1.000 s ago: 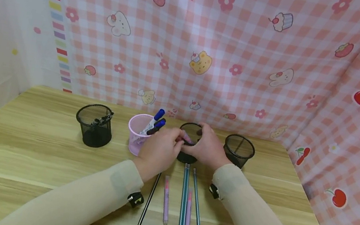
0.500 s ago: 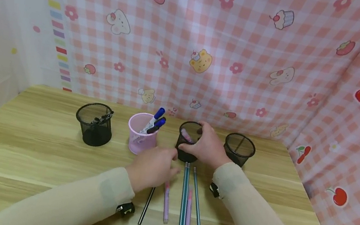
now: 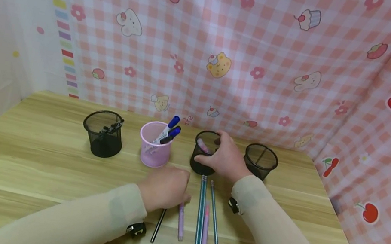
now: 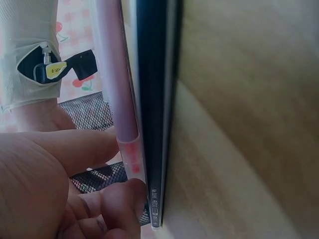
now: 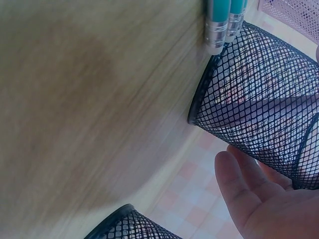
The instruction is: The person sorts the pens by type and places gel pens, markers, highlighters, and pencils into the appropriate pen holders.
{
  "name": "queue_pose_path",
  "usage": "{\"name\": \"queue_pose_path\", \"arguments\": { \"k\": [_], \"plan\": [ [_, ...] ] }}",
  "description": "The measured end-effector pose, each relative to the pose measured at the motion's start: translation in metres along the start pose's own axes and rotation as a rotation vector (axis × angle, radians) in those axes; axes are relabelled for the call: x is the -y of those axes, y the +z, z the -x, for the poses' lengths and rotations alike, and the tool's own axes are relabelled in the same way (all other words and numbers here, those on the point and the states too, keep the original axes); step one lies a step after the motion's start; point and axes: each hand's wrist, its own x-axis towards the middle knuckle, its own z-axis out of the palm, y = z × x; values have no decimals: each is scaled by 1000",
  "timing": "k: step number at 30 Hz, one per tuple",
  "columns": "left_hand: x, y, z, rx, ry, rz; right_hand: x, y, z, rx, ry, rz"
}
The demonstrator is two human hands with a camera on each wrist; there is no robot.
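My left hand (image 3: 166, 188) is low over the table and pinches the capped end of a pink-purple highlighter (image 3: 180, 226), which lies on the tabletop. In the left wrist view, thumb and finger meet the clear cap of that highlighter (image 4: 117, 74), close beside a dark pencil (image 4: 153, 99). Around the side and rim of a black mesh pen cup (image 3: 200, 168) curls my right hand (image 3: 226, 158), thumb in front. Inside this cup leans another pink highlighter (image 3: 202, 145). The right wrist view has the fingers against the mesh cup (image 5: 259, 99).
Left of the held cup stand a pink cup (image 3: 154, 157) with blue-capped markers and a black cup (image 3: 105, 145) with black items. Another black cup (image 3: 261, 162) is at right. Teal pencils (image 3: 214, 221) and a second highlighter (image 3: 204, 232) lie in front. Patterned curtains (image 3: 196, 30) enclose the table.
My left hand has come away from the cup, down and toward me, onto the cap end of the lying highlighter. My right hand stays at the cup.
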Motion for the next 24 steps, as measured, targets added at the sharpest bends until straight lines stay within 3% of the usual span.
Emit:
{"name": "queue_pose_path", "arguments": {
  "k": [24],
  "plan": [
    [-4,1,-2,59,-22,-1,-1,1,-1,-12,-18,12]
  ]
}}
